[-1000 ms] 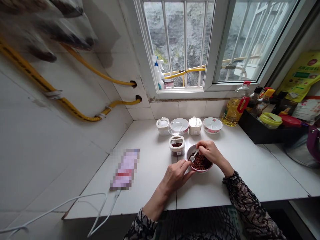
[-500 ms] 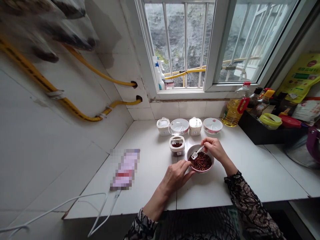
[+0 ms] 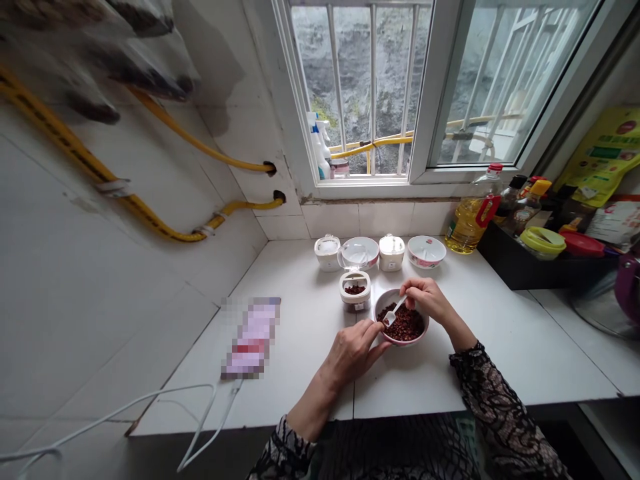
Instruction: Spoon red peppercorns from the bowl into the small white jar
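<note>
A round bowl (image 3: 423, 328) full of dark red peppercorn-like spice (image 3: 406, 325) stands on the counter. My left hand (image 3: 353, 348) grips the bowl's left rim, fingers over the edge and thumb low on its side. Between the fingertips of my right hand (image 3: 424, 297) is the handle of a small white spoon (image 3: 391, 319), its scoop tilted down at the spice near my left fingers. Just left of the bowl sits a small seasoning jar (image 3: 355, 298) with its clear lid raised and similar red spice inside.
Behind are two white lidded jars (image 3: 327, 253) and two patterned bowls, one left (image 3: 359, 253) and one right (image 3: 427, 252). An oil bottle (image 3: 466, 223) and a black condiment box (image 3: 505, 257) stand at the right. A blurred-out pink item (image 3: 253, 340) with a white cable lies left.
The spoon's scoop has dipped slightly lower into the bowl, toward my left fingers, with my right hand a touch lower. My left hand keeps its hold on the bowl.
</note>
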Available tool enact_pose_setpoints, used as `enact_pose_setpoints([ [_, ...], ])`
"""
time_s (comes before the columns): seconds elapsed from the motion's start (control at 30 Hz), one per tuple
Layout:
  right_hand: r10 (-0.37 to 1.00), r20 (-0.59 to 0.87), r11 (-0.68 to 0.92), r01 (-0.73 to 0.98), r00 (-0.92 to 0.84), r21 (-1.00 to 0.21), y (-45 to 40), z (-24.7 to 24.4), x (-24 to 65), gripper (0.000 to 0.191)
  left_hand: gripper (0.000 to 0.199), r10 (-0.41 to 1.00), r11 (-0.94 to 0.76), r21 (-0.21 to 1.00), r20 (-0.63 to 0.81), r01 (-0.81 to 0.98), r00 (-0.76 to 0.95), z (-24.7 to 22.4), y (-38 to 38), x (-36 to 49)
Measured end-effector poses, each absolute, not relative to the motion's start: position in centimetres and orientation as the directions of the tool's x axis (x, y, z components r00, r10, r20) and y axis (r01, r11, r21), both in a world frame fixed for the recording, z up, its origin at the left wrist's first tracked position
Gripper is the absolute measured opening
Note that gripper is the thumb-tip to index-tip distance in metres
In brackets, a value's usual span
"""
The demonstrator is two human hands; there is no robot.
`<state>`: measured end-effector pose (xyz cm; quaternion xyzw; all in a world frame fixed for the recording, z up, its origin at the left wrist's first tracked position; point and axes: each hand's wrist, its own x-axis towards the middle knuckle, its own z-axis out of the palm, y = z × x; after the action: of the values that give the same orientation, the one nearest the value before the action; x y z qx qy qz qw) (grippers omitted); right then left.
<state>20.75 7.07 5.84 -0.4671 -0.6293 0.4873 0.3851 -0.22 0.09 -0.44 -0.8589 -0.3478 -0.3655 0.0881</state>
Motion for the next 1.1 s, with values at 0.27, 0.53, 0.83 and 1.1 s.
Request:
enact_pose_setpoints([
  [0.27, 0.976, 0.009, 0.044, 0.158, -0.217, -0.987, 7.4, 5.8, 20.8, 0.015, 0.029, 0.537, -0.733, 0.099, 0.691, 0.672, 0.484, -0.3, 0.1, -0.1],
  [0.53, 0.992, 0.039, 0.046, 0.055, -0.123, -0.997, 7.7, 6.1, 21.1, 0.014, 0.027, 0.522, -0.746, 0.098, 0.699, 0.658, 0.488, -0.4, 0.1, -0.1],
  [0.83, 0.917, 0.398, 0.395, 0.082, 0.018, -0.915, 6.6, 6.7, 17.8, 0.018, 0.027, 0.534, -0.746, 0.119, 0.695, 0.656, 0.482, -0.5, 0.2, -0.1],
  [1.1, 0.638, 0.679, 0.758, 0.449, -0.363, -0.472, 6.0, 6.3, 16.3, 0.02, 0.029, 0.531, -0.738, 0.109, 0.703, 0.666, 0.473, -0.4, 0.1, 0.0],
])
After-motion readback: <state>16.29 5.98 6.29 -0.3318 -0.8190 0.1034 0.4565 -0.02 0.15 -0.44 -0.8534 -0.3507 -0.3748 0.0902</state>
